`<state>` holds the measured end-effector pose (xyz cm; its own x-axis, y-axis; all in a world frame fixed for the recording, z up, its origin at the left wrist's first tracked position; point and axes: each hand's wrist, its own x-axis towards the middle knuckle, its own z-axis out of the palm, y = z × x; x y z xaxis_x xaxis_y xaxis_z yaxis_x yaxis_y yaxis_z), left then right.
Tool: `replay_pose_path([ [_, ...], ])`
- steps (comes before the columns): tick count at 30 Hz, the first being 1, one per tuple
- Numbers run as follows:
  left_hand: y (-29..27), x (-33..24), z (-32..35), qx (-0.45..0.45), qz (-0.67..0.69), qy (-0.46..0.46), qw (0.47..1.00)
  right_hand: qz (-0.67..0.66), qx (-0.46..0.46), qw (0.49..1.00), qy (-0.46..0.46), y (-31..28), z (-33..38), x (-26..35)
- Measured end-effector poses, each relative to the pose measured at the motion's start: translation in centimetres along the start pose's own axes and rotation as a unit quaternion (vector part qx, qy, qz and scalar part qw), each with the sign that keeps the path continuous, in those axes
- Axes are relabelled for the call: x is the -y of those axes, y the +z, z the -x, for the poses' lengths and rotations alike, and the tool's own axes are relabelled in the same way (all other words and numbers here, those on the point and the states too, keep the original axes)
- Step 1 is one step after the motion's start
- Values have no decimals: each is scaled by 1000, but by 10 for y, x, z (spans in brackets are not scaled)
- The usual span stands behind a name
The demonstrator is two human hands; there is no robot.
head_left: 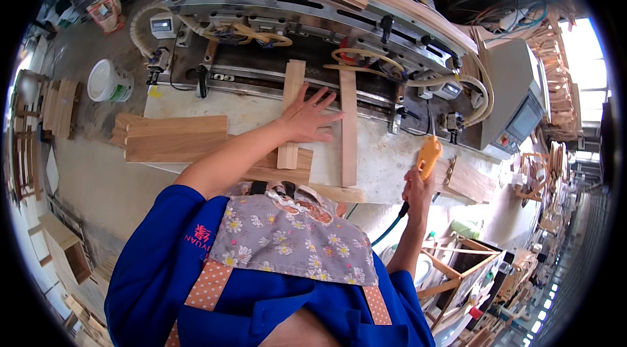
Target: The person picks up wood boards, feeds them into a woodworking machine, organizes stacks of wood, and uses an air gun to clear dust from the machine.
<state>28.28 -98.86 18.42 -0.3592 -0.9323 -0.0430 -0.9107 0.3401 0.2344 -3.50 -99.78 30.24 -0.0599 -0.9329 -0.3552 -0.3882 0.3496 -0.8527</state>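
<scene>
My left hand (308,115) lies with fingers spread over a light wooden strip (293,82), which reaches from the worktable into the machine. Its fingertips come close to a second, pinkish wooden strip (349,144) to the right; whether they touch it I cannot tell. To the right, my right hand (415,189) is wrapped round an orange air blow gun (428,154), its thin nozzle pointing away from me toward the machine. A dark teal hose (392,226) runs from the gun's lower end.
A long metal machine (313,20) with clamps and air hoses spans the far side. Wooden boards (176,139) lie at the left, and another board (470,180) at the right. A grey control box (519,102) stands far right. A white bucket (110,80) is on the floor.
</scene>
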Motion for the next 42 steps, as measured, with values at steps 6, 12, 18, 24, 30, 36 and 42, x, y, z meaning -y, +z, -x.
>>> replay_pose_path([
  [6, 8, 3, 0, -15, -10, 0, 1000, 85, 212, 971, 71, -4, 43, 14],
  [12, -3, 1, 1, 25, 2, -10, 1000, 130, 256, 955, 72, -32, 55, 19],
  [18, -8, -1, 2, 37, 2, -6, 999, 319, 222, 919, 62, -13, 55, 46],
  [24, -5, 4, 3, -21, 32, 13, 999, 200, 280, 939, 3, -24, 34, 79],
  [30, -3, 85, 13, -234, 150, -91, 956, 18, 288, 953, -90, -72, -1, 186],
  [36, -6, 129, 36, -225, 38, -170, 959, 239, 250, 928, -138, -15, -96, 324],
  [42, -6, 126, 38, -173, 82, -182, 965, 433, 323, 820, -191, 132, -185, 411],
])
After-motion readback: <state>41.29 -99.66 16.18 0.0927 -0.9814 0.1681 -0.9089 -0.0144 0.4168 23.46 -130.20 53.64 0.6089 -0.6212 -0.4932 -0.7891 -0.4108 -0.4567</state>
